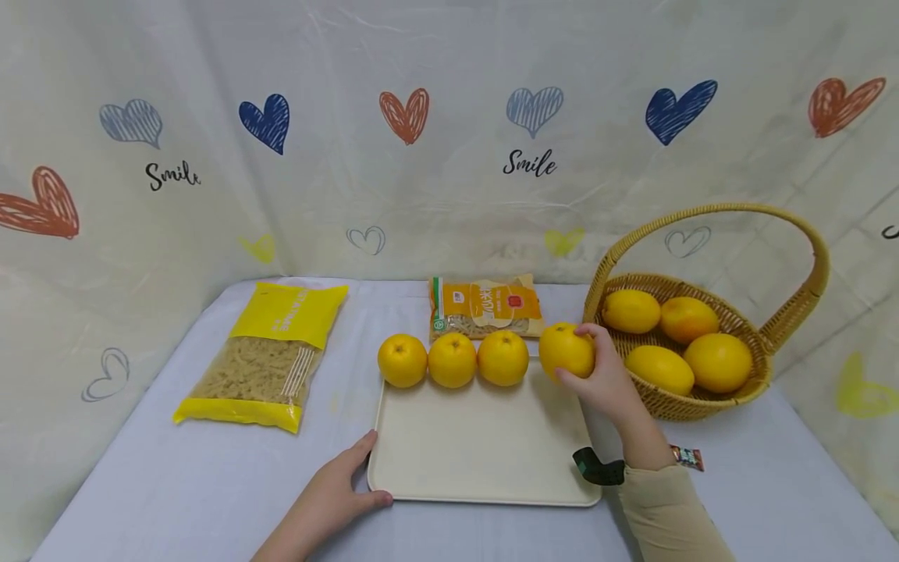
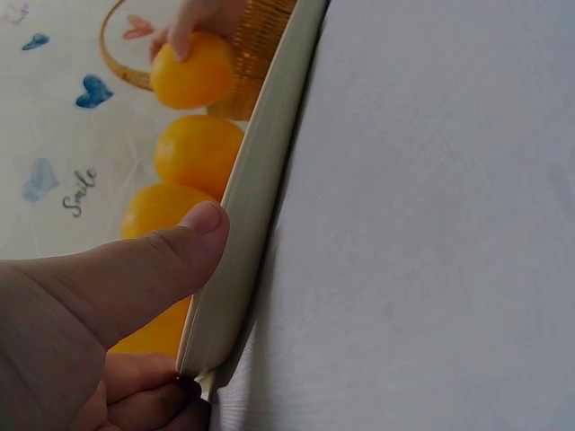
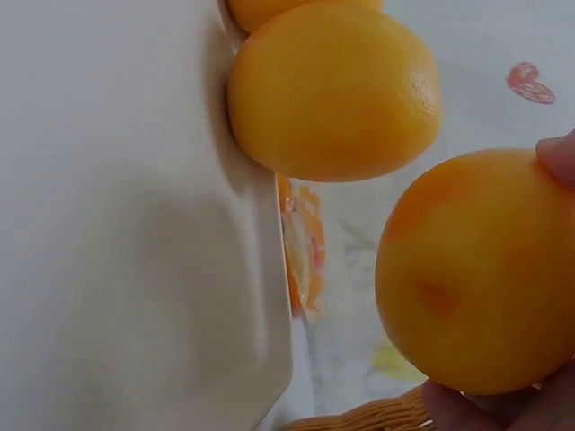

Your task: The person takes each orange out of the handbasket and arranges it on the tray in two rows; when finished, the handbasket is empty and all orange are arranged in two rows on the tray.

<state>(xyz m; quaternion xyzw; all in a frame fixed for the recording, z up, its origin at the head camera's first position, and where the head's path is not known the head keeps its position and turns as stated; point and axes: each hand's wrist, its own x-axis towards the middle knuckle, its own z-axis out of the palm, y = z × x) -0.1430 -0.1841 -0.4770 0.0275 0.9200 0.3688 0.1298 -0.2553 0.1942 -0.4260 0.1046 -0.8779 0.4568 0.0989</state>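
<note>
Head view: a yellow-orange fruit (image 1: 562, 353) is at the far right corner of a cream tray (image 1: 477, 445), held between the thumb and fingers of the right hand (image 1: 605, 378); whether it touches the tray cannot be told. Just left of it, three similar fruits (image 1: 453, 360) line the tray's far edge. The left hand (image 1: 340, 488) holds the tray's near left corner, thumb and fingers spread around it; the left wrist view shows the thumb over the rim. Behind the row lies an orange packet (image 1: 485, 304). To the right, a handled wicker basket (image 1: 681, 406) holds four more fruits (image 1: 718, 363), with a small wrapper (image 1: 690, 458) in front. To the left lies a yellow bag (image 1: 263, 359), on white cloth (image 1: 414, 538), before a heart-printed curtain (image 1: 449, 195).
</note>
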